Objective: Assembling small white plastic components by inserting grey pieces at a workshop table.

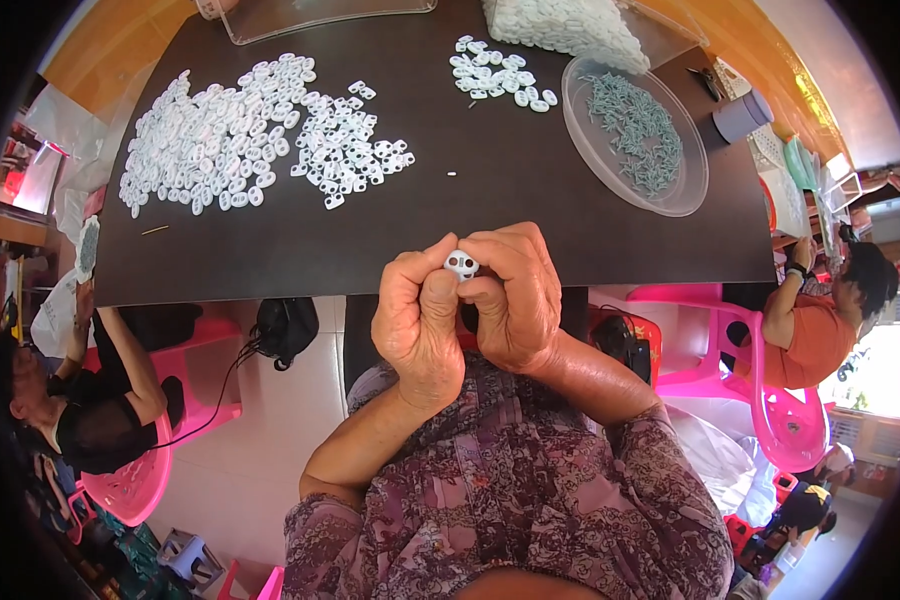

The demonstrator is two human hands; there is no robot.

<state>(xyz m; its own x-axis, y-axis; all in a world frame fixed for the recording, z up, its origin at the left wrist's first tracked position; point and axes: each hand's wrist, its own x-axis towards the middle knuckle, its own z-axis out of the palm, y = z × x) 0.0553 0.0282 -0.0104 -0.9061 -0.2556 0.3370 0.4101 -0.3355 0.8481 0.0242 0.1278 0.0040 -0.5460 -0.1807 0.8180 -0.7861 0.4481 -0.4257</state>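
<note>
Between my two hands, just over the table's near edge, is a small white plastic piece with dark round holes. My left hand pinches it from the left with thumb and fingertips. From the other side my right hand grips the same piece, its thumb below and fingers curled above. Ahead lies a heap of white pieces with holes; a larger heap of white oval pieces spreads to its left. Off to the right, a round clear plastic tray holds many small grey-green pins.
A small group of white oval pieces lies at the back, before a clear bag of white pieces. A grey-lilac cup stands at the right edge. People sit on pink chairs at both sides; one wears an orange shirt.
</note>
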